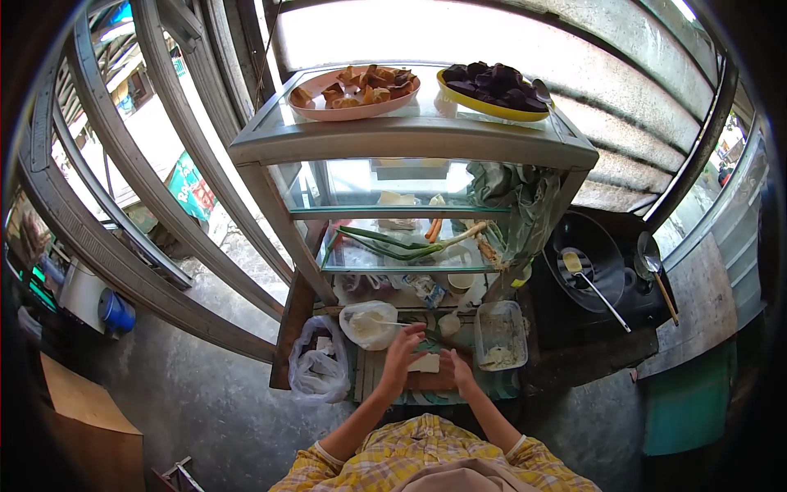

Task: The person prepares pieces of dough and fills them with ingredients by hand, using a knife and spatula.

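Beige cloth and a yellow plaid shirt are nearest the view; from where I stand, the loose cuffs look a little close to the work. Beyond them, the pale block lies on the brown board, between the two hands. The left hand, just left of the block, is open with fingers apart and nothing visibly gripped. The right hand, just right of it, is loosely open, apparently empty too.

I'd worry about the block: if it is as soft as it looks, a hard or uneven squeeze could crumble it. Left of and beyond the block, a thin handle juts from the white container towards the left fingertips; whether they touch, I can't tell. A knock there could flip it out and spill the contents. Right of the block, the clear tub could be nudged by a careless right elbow or wrist.
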### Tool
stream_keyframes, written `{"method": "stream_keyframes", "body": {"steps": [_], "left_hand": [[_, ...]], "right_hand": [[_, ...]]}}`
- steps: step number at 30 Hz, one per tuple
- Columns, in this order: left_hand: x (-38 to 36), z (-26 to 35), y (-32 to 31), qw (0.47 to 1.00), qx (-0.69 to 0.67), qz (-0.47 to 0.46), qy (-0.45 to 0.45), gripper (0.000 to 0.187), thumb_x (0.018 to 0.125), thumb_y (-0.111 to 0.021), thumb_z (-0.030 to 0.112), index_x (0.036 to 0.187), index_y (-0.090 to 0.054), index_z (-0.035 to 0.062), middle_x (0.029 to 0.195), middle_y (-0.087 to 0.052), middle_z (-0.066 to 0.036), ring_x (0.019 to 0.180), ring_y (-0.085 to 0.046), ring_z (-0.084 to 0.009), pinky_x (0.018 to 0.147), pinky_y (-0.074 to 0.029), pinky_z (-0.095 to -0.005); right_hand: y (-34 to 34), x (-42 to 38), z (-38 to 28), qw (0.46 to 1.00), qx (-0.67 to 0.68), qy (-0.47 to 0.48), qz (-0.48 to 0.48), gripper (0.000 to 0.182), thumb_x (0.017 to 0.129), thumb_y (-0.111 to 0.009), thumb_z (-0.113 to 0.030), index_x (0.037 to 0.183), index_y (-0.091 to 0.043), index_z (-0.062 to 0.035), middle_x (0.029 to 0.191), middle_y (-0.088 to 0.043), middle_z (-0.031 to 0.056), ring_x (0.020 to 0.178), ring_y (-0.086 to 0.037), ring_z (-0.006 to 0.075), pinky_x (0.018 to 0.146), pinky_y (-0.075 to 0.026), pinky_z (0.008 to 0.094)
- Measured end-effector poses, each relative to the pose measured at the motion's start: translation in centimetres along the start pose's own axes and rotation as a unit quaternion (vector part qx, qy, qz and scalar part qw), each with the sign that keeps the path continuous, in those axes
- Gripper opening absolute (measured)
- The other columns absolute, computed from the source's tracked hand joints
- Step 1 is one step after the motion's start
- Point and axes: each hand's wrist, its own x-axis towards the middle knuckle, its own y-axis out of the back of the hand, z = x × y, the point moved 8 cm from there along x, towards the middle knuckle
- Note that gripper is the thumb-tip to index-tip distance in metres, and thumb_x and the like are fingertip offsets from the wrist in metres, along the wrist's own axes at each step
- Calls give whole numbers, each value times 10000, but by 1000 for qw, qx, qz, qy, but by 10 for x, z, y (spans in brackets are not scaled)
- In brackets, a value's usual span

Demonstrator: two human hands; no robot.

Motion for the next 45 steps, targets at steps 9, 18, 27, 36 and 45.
{"method": "stream_keyframes", "body": {"steps": [9, 18, 27, 36, 45], "left_hand": [[-40, -126, -11, 723, 607, -145, -295, 643, 890, -453, 449, 1376, -337, 44, 1425, -302, -220, 1336, -259, -368, 1055, -230, -480], [-10, -177, 19, 948, -63, -31, 310, 708, 895, -377, 600, 1392, -317, 98, 1394, -395, -141, 1254, -413, -302, 985, -345, -470], [-17, -190, 56, 938, -183, 82, 284, 530, 946, -372, 441, 1345, -376, 92, 1280, -449, -142, 1136, -479, -262, 956, -394, -436], [-51, -179, 94, 955, 17, 101, 279, 440, 894, -467, 388, 1244, -498, 122, 1137, -567, -51, 1010, -532, -184, 823, -375, -345], [-55, -181, 89, 953, 39, 77, 290, 474, 883, -476, 397, 1257, -475, 106, 1163, -560, -58, 1010, -538, -185, 848, -368, -352]], "right_hand": [[-58, -43, 8, 896, 391, -83, -194, 585, 944, -297, -539, 1381, -351, -154, 1380, -403, 127, 1273, -375, 299, 1057, -249, 495], [-57, -111, -90, 947, -123, 297, -14, 537, 947, -370, -446, 1401, -343, -161, 1438, -327, 111, 1344, -271, 263, 1076, -165, 484], [-5, -24, 7, 846, -473, 220, 109, 520, 845, -570, -283, 1311, -427, -100, 1270, -454, 156, 1159, -455, 353, 941, -397, 437], [-13, 12, -2, 727, -633, 245, 104, 630, 697, -736, -228, 1267, -483, -136, 1162, -490, 102, 1100, -473, 293, 842, -454, 447], [-9, 18, -6, 723, -625, 276, 102, 614, 661, -763, -223, 1217, -526, -109, 1107, -512, 99, 1068, -491, 287, 806, -468, 426]]}}
